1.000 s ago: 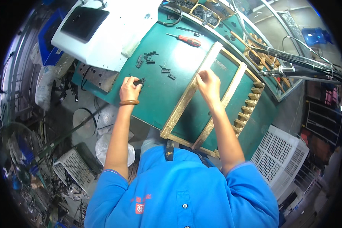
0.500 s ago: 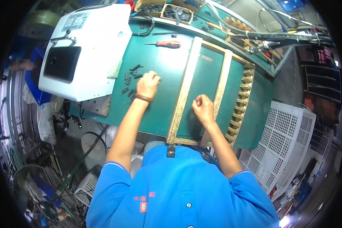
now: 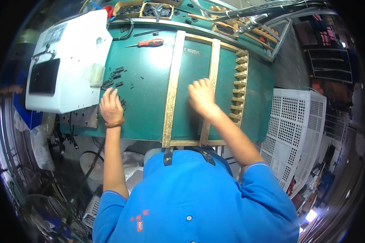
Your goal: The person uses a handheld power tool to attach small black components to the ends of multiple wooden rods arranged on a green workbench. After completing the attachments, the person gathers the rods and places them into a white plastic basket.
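Observation:
My left hand (image 3: 111,106), with a brown band at the wrist, reaches over the near end of a scatter of small black parts (image 3: 117,75) on the green table. Its fingers are stretched and slightly apart, and I see nothing in them. My right hand (image 3: 201,97) is over the middle bay of a wooden frame (image 3: 174,87), close to its middle bar. The fingers of that hand are curled, and whatever may lie under them is hidden. Along the frame's right side runs a row of wooden pegs (image 3: 239,83).
A white machine (image 3: 79,60) with a dark panel stands at the left, by a metal plate (image 3: 83,117). A red-handled screwdriver (image 3: 151,42) lies at the back. Boxes of black parts (image 3: 156,11) line the far edge. White perforated crates (image 3: 290,125) stand at the right.
My left hand has moved left and nearer, its fingers loosening. My right hand has shifted up and left across the frame. The whole view has swung, so the table sits further left.

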The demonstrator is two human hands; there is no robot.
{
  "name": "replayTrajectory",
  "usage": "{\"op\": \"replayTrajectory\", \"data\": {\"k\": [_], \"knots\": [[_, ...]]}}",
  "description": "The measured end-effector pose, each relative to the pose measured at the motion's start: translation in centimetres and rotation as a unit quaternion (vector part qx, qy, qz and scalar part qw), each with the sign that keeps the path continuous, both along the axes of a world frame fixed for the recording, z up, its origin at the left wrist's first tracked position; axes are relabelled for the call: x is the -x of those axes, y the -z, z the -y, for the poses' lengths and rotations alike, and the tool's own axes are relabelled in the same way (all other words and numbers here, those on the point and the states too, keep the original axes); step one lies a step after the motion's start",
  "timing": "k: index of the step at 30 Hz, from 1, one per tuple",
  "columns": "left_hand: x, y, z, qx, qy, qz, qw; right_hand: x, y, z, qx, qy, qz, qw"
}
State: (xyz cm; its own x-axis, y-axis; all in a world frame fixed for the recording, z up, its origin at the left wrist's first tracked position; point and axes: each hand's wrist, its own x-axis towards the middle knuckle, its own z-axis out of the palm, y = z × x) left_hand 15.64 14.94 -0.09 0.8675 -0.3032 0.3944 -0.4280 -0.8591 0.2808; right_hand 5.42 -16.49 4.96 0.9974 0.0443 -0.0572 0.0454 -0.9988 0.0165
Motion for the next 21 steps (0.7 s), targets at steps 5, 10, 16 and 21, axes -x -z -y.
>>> {"op": "replayTrajectory", "data": {"k": [5,10,16,21], "knots": [[8.6,-1.3,2.0,0.117,0.008,-0.055,0.992,2.6,4.4,3.1,0.178,-0.087,-0.221,0.955],[19.3,-0.9,0.9,0.222,-0.102,-0.104,0.964,0.5,1.7,2.8,0.056,-0.121,-0.148,0.98],[38.0,0.6,-0.9,0.288,-0.322,-0.156,0.888,-6.8,0.3,-7.7,-0.308,-0.134,0.08,0.939],[53.4,0.8,1.1,0.383,-0.484,-0.204,0.76,-9.0,4.8,-13.7,-0.37,-0.16,0.074,0.912]]}}
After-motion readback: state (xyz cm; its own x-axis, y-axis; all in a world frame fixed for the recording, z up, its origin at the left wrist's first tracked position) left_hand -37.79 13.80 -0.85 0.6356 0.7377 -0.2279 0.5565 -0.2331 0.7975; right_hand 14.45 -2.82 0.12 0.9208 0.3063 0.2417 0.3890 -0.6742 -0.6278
